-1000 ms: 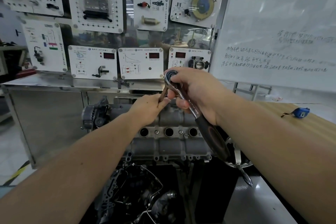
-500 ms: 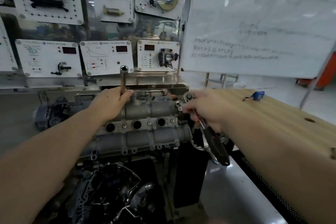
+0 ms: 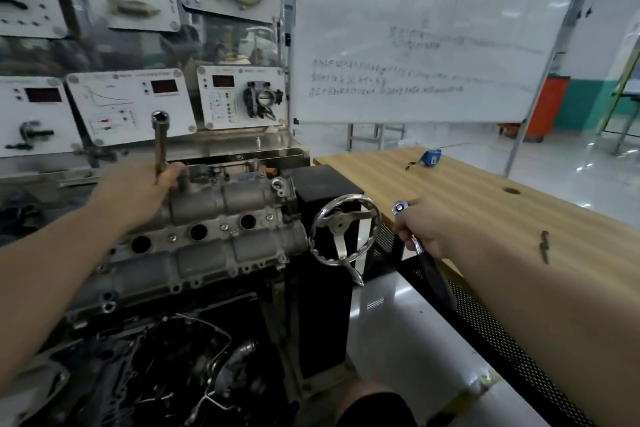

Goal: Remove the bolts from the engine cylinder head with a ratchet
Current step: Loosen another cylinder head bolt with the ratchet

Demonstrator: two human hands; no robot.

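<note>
A person stands over an engine (image 3: 194,246) mounted on a workshop stand, its cylinder head (image 3: 225,204) lying directly under the left hand (image 3: 138,191) and well to the left of the right. A whiteboard (image 3: 433,31) and a wooden bench (image 3: 485,204) sit beyond the right hand (image 3: 424,227), the bench edge just past its knuckles. A chrome handwheel (image 3: 343,229) on the stand hangs between the two grips. The right hand is closed around the ratchet (image 3: 415,246), head up above the fist and dark handle trailing below, held clear of the engine, seemingly to be set aside on the bench. The left hand's fingers are wrapped around a long extension bar (image 3: 159,146) standing upright above the fist, probably so it can be lifted straight out. A blue tape measure (image 3: 432,157) lies far beyond the ratchet.
</note>
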